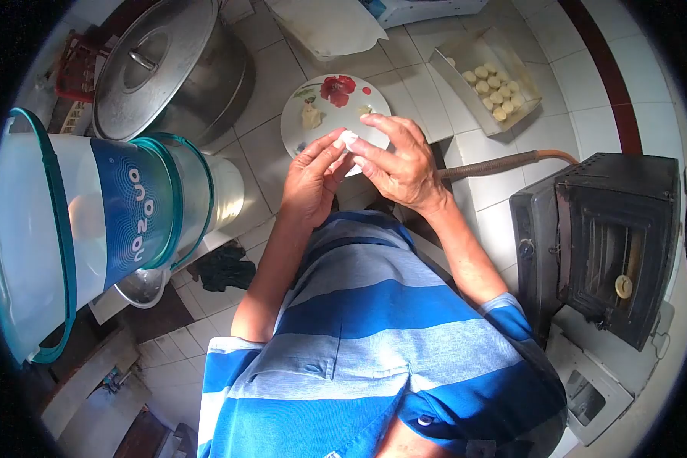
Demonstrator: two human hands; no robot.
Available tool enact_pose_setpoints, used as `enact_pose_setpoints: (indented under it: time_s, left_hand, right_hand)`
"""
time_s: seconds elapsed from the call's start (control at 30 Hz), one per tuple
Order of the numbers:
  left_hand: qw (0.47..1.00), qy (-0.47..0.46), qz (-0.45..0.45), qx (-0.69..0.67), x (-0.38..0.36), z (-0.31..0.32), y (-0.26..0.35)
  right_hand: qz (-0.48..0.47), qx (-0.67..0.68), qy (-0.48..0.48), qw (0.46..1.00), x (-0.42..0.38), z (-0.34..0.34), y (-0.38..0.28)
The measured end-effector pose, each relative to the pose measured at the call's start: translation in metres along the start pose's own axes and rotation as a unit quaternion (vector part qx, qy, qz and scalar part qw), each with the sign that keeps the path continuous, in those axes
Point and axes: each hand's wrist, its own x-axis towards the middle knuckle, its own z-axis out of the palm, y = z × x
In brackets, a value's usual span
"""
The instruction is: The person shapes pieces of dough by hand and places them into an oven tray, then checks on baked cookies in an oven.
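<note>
A small piece of white dough is held between the fingertips of both hands, above a white plate with red flowers. My left hand pinches it with thumb and fingers from the left. From the right, my right hand presses fingers against it, with one finger raised apart. On the plate lies a pale yellowish lump of dough. A smaller pale bit shows near the plate's right edge, partly covered by my right hand.
A metal tray with several round dough balls stands at the back right. A big lidded pot and a clear bucket with teal handles are at left. At right stands a black oven beside a hose.
</note>
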Motion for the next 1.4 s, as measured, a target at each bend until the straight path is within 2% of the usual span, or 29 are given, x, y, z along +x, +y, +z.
enact_pose_setpoints:
  time_s: [0.13,0.2,0.33,0.43,0.57,0.63,0.9,0.97,1.1,1.17,1.2,1.27,1.33,1.4]
  left_hand:
    - [0.999,-0.012,-0.016,-0.041,0.0,-0.003,0.001]
    - [0.997,-0.006,-0.036,-0.067,0.001,-0.004,0.001]
    - [0.999,-0.022,-0.017,-0.042,-0.001,-0.001,0.001]
    - [1.0,-0.021,-0.003,-0.019,-0.002,0.003,0.003]
    - [0.999,-0.015,-0.016,-0.03,-0.004,0.003,0.004]
    - [0.999,-0.011,-0.025,-0.034,-0.004,0.006,0.004]
    - [0.999,-0.033,0.012,-0.008,-0.008,0.014,0.002]
    - [1.0,-0.021,0.013,0.008,-0.008,0.014,0.001]
    - [1.0,-0.016,-0.001,0.0,-0.006,0.006,0.001]
    - [1.0,-0.018,-0.004,0.01,-0.006,0.004,0.002]
    - [1.0,-0.021,-0.006,0.021,-0.005,0.004,0.002]
    - [0.999,-0.033,-0.02,-0.011,-0.002,0.001,0.0]
    - [0.998,-0.041,-0.033,-0.043,0.0,-0.004,-0.001]
    - [0.996,-0.04,-0.048,-0.067,0.002,-0.004,-0.001]
  right_hand:
    - [-0.044,-0.066,0.004,0.997,-0.006,-0.003,0.002]
    - [-0.034,-0.053,0.009,0.998,-0.009,-0.004,0.003]
    - [-0.005,0.003,0.031,0.999,-0.007,-0.004,-0.002]
    - [-0.032,-0.034,0.009,0.999,-0.006,-0.004,-0.002]
    - [-0.033,-0.026,0.025,0.999,-0.008,-0.005,-0.003]
    - [0.114,0.106,0.056,0.986,-0.008,-0.004,-0.009]
    - [0.243,0.229,0.064,0.94,-0.002,0.012,-0.012]
    - [0.282,0.292,0.08,0.91,-0.006,0.017,-0.011]
    - [0.235,0.211,0.082,0.945,0.005,0.004,-0.014]
    - [0.072,0.097,0.043,0.992,0.004,-0.001,-0.006]
    - [0.073,0.095,0.043,0.992,0.002,-0.003,-0.003]
    - [-0.051,-0.047,0.042,0.997,0.0,-0.006,0.001]
    - [-0.064,-0.059,0.037,0.995,0.0,-0.006,0.001]
    - [-0.002,0.029,0.052,0.998,0.003,-0.004,-0.001]
